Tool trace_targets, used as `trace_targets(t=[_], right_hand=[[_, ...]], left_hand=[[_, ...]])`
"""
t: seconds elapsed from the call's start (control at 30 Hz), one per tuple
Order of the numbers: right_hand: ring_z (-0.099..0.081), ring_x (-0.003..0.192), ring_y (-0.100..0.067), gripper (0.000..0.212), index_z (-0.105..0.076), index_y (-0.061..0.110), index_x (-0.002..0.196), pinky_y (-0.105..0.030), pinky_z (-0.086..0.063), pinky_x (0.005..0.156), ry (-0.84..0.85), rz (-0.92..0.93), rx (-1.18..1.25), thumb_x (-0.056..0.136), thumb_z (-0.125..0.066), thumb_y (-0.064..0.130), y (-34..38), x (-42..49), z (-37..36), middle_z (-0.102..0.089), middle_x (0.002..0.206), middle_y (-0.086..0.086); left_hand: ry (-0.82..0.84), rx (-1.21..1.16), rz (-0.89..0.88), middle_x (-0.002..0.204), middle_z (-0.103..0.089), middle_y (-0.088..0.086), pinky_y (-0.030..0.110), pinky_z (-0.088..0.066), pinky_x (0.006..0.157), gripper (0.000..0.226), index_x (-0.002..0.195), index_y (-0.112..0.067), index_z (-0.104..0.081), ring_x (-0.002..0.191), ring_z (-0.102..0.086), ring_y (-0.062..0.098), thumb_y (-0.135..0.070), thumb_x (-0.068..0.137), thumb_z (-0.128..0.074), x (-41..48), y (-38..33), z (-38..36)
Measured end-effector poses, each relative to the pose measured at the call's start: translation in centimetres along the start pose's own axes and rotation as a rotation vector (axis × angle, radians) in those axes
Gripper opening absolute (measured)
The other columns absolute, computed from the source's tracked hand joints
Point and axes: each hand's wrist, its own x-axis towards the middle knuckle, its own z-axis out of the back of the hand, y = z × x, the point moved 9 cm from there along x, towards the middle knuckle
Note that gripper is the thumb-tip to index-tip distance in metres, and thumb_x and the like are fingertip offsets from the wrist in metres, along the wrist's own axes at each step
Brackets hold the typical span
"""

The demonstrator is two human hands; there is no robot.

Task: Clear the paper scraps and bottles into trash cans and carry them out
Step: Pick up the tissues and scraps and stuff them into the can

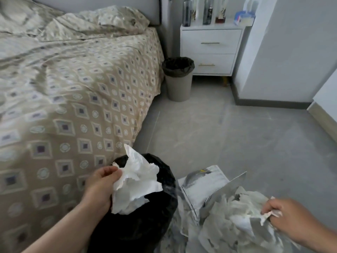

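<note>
Seen from the head camera, the left hand [102, 183] clutches a crumpled paper wad [136, 181] over the black-bagged trash can [145, 216] at 6 o'clock. The right hand [288, 216] pinches a scrap [271, 214] from the paper pile [228, 212] at 4 o'clock (on the floor [237, 134]). Bottles [187, 12] stand on the nightstand [211, 42] at 1 o'clock.

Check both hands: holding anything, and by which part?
Left hand grips a wad of crumpled white paper by its left edge, above the black-bagged trash can. Right hand pinches the right edge of a scrap in the floor pile.
</note>
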Motion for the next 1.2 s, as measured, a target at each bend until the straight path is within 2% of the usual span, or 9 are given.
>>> trace_targets(t=[0.1, 0.23, 0.4, 0.57, 0.67, 0.8, 0.9, 1.07, 1.2], right_hand=[[-0.062, 0.059, 0.006, 0.048, -0.066, 0.046, 0.054, -0.013, -0.045, 0.053, 0.015, -0.029, 0.029, 0.066, -0.075, 0.001, -0.2, -0.1, -0.5, -0.067, 0.060, 0.022], [-0.064, 0.060, 0.002, 0.047, -0.067, 0.048, 0.057, -0.017, -0.048, 0.054, 0.030, -0.054, 0.022, 0.067, -0.073, 0.002, -0.5, -0.2, -0.8, -0.066, 0.060, 0.022], [-0.065, 0.057, -0.002, 0.043, -0.067, 0.044, 0.056, -0.022, -0.051, 0.058, 0.049, -0.058, 0.010, 0.067, -0.072, 0.002, -0.3, -0.5, -0.8, -0.066, 0.056, 0.017], [-0.064, 0.057, -0.005, 0.044, -0.068, 0.042, 0.055, -0.018, -0.047, 0.052, 0.044, -0.072, 0.026, 0.067, -0.073, 0.000, 0.0, -0.9, -0.2, -0.067, 0.058, 0.016], [-0.064, 0.068, 0.000, 0.045, -0.068, 0.047, 0.059, -0.020, -0.049, 0.059, 0.048, -0.041, -0.008, 0.066, -0.075, 0.003, 1.2, -1.3, 0.6, -0.067, 0.061, 0.021], [-0.063, 0.072, 0.000, 0.043, -0.069, 0.045, 0.061, -0.026, -0.050, 0.064, 0.010, -0.004, -0.024, 0.065, -0.075, 0.003, 4.2, -2.6, 3.3, -0.067, 0.062, 0.021], [-0.065, 0.066, -0.004, 0.045, -0.071, 0.040, 0.059, -0.019, -0.048, 0.058, -0.043, 0.040, 0.022, 0.066, -0.071, -0.005, 6.8, -3.6, 5.8, -0.069, 0.061, 0.016], [-0.060, 0.050, -0.002, 0.044, -0.072, 0.029, 0.056, -0.010, -0.042, 0.049, -0.111, 0.128, 0.156, 0.066, -0.071, -0.014, 11.9, -5.1, 9.5, -0.070, 0.059, 0.006], [-0.069, 0.066, -0.023, 0.042, -0.074, 0.029, 0.063, -0.031, -0.052, 0.062, -0.130, 0.186, 0.244, 0.070, -0.072, -0.012, 15.8, -5.4, 10.9, -0.074, 0.071, -0.001]], left_hand=[[-0.049, 0.207, -0.029, 0.093, -0.069, 0.018, 0.044, -0.052, 0.079, 0.012, 0.091, -0.009, -0.066, 0.078, -0.063, 0.028, -0.013, 0.081, -0.070, 1.0, 2.7, 0.5], [-0.078, 0.375, -0.115, 0.085, -0.070, 0.013, 0.039, -0.051, 0.074, 0.010, 0.077, -0.012, -0.068, 0.076, -0.061, 0.022, -0.019, 0.083, -0.068, 0.8, 3.5, -0.4], [0.151, 0.463, -0.056, 0.103, -0.069, 0.004, 0.041, -0.050, 0.091, 0.012, 0.091, -0.025, -0.069, 0.100, -0.063, 0.023, -0.024, 0.091, -0.058, 0.8, 4.9, -1.7], [0.117, 1.120, -0.570, 0.144, -0.042, -0.005, 0.033, -0.030, 0.108, 0.046, 0.129, -0.018, -0.056, 0.133, -0.039, 0.016, -0.042, 0.090, -0.049, -1.9, 2.7, 0.1], [0.148, 1.373, -0.607, 0.152, -0.032, 0.005, 0.033, -0.020, 0.112, 0.086, 0.137, -0.016, -0.047, 0.139, -0.029, 0.020, -0.074, 0.079, -0.021, -2.4, 5.2, 2.1], [0.176, 1.366, -0.510, 0.158, -0.009, 0.005, 0.029, -0.006, 0.116, 0.122, 0.148, -0.018, -0.027, 0.143, -0.003, 0.014, -0.090, 0.057, 0.013, -1.5, 7.9, 3.6], [0.165, 1.297, -0.477, 0.156, 0.002, -0.002, 0.035, -0.011, 0.118, 0.117, 0.148, -0.016, -0.025, 0.142, 0.005, 0.011, -0.089, 0.058, -0.007, -1.0, 8.8, 4.4], [0.158, 1.234, -0.494, 0.156, -0.015, 0.003, 0.038, -0.017, 0.116, 0.112, 0.143, -0.009, -0.038, 0.143, -0.007, 0.014, -0.086, 0.063, -0.020, -0.8, 9.3, 4.7], [0.190, 1.221, -0.494, 0.156, -0.010, -0.001, 0.033, -0.012, 0.116, 0.120, 0.146, -0.013, -0.031, 0.142, 0.000, 0.008, -0.093, 0.059, -0.008, -0.8, 9.1, 4.5]])
